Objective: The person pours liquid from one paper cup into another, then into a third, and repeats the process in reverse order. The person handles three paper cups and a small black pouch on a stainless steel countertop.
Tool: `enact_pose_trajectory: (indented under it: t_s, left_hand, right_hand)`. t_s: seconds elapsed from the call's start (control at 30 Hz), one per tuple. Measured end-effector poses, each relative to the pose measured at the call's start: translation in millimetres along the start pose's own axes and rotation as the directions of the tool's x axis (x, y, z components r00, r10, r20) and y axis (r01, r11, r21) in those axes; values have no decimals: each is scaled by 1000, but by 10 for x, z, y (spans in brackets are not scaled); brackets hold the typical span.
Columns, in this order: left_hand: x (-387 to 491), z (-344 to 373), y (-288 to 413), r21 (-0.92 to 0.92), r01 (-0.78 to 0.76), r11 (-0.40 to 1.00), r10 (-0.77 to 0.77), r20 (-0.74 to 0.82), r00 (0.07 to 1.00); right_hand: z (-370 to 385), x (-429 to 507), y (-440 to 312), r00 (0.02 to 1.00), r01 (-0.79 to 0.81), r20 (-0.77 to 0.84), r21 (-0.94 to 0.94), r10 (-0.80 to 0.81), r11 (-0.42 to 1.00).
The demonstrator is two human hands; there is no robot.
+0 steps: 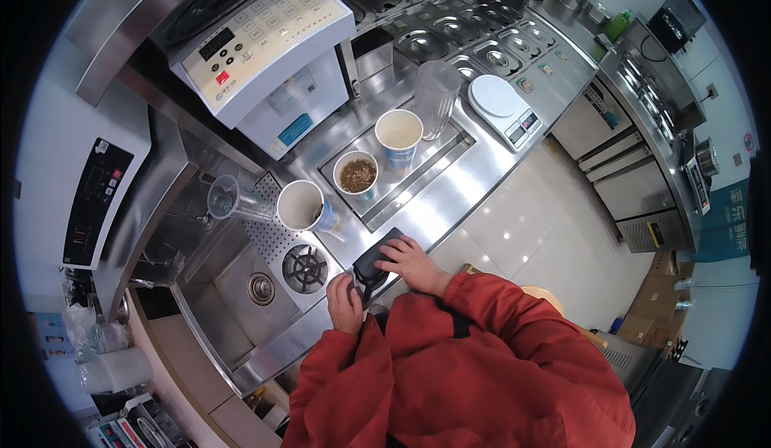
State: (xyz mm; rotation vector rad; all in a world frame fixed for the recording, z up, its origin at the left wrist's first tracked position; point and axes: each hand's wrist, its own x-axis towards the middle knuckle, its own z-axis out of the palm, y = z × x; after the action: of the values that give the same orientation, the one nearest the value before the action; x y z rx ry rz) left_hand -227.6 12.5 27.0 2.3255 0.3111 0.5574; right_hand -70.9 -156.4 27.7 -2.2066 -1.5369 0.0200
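A flat black object (376, 260), perhaps a case or pouch, is at the front edge of the steel counter (446, 198). My right hand (412, 265) holds it from the right, fingers bent across its upper face; the thumb is not clear. Dark strap-like parts hang at its lower end. Beside that end is my left hand (345, 304), its fingers close together and their tips partly hidden. Farther in stand a paper cup with brown grainy contents (356, 175), a tall pale-lined paper cup (399, 131) and a third paper cup (301, 206) with a little dark matter inside.
A sink (226, 315) and a round cup rinser (305, 269) lie at the left. Clear plastic jugs stand by the perforated drainboard (265, 219) and the drip tray (467, 140). Behind are a white dispenser (295, 98), a kitchen scale (503, 110) and lidded steel pans (497, 56).
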Motion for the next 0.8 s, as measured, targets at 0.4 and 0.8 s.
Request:
enact_pose_trajectory:
  t_s: [0.4,0.8]
  left_hand:
    - [284,487,217,-66,-132,989,137,84,987]
    - [335,585,3,2,-247,969,241,205,948]
  right_hand:
    - [-852,-514,1648,758,-652,-286,-303,586,695]
    - [-591,-346,891,857,-514,-174,-331,484,791]
